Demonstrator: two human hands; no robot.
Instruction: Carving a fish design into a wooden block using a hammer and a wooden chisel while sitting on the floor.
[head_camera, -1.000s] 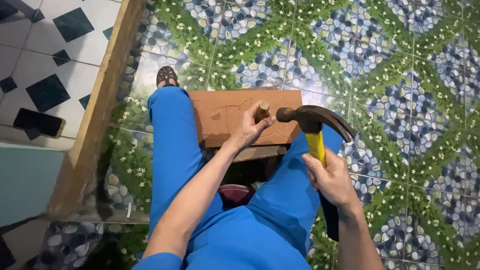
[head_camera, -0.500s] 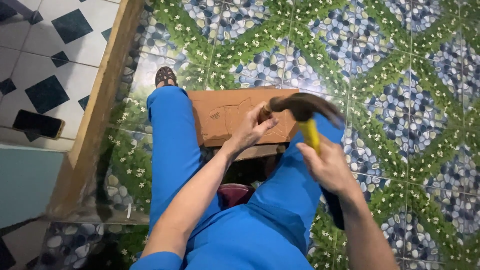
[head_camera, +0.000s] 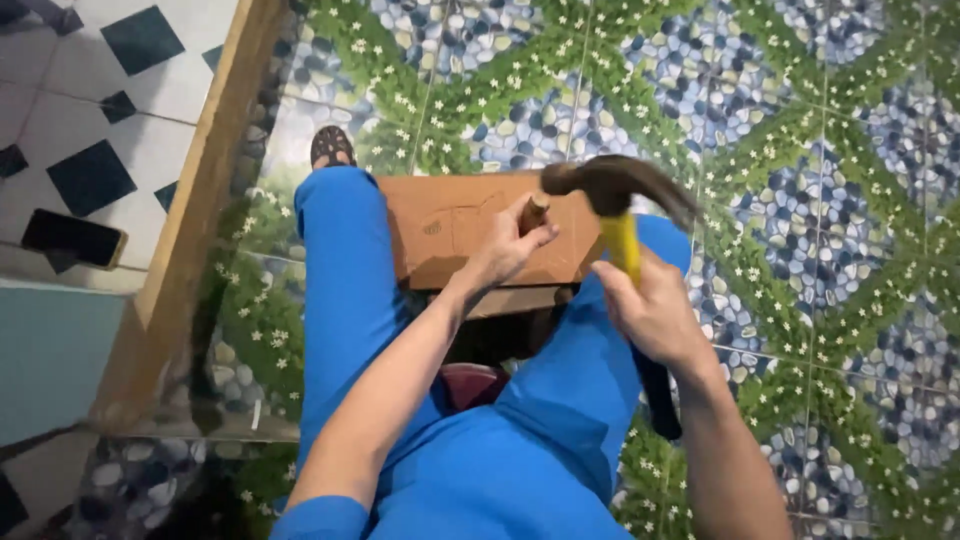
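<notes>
Head view: the right hand (head_camera: 655, 310) grips the hammer (head_camera: 615, 190), whose head has swung left, closer to the peg. The left hand (head_camera: 510, 250) pinches the peg (head_camera: 533, 212) upright on the board (head_camera: 450, 225), mid-frame. A hit looks near.

Looks like someone's home, not a proper workshop. The floor (head_camera: 800, 150) has decorative tiles printed with pebbles and green flowery vines, and a wooden door threshold (head_camera: 190, 230) at the left of the frame leads to black-and-white checkered tiles (head_camera: 90, 120) in the upper left. The person works sitting low over the floor.
</notes>
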